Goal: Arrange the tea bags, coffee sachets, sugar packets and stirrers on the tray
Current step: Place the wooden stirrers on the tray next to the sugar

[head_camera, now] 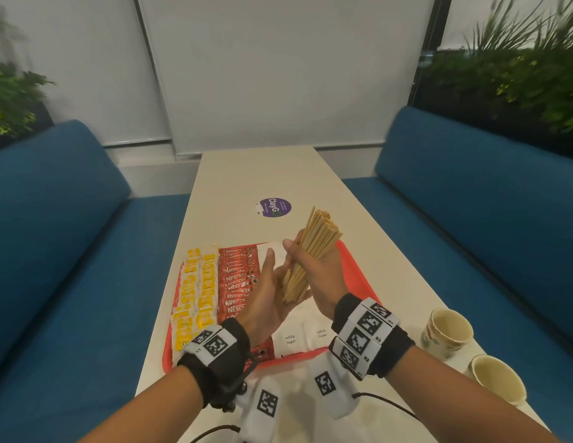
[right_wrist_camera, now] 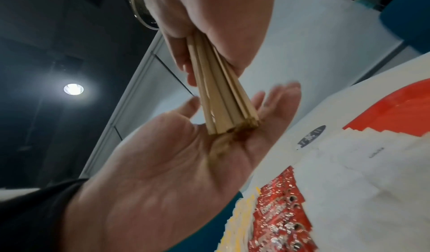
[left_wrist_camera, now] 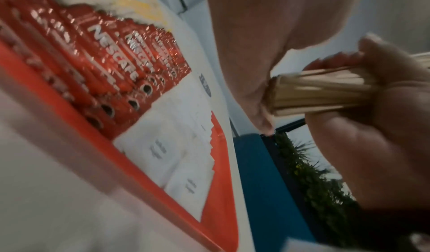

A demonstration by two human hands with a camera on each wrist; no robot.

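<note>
Table (head_camera: 247,174) between blue benches, red tray (head_camera: 355,270) on it, yellow tea bags (head_camera: 195,292), red coffee sachets (head_camera: 239,282), white sugar packets (head_camera: 306,337) in rows, right hand (head_camera: 317,270) gripping stirrers (head_camera: 310,251) above tray, ends against flat, open left hand (head_camera: 266,298)

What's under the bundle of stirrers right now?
The stirrers, gripped by the right hand, stand with their lower ends on the open left hand palm. Below lie sugar packets on the tray; the hands hide part of them.
</note>
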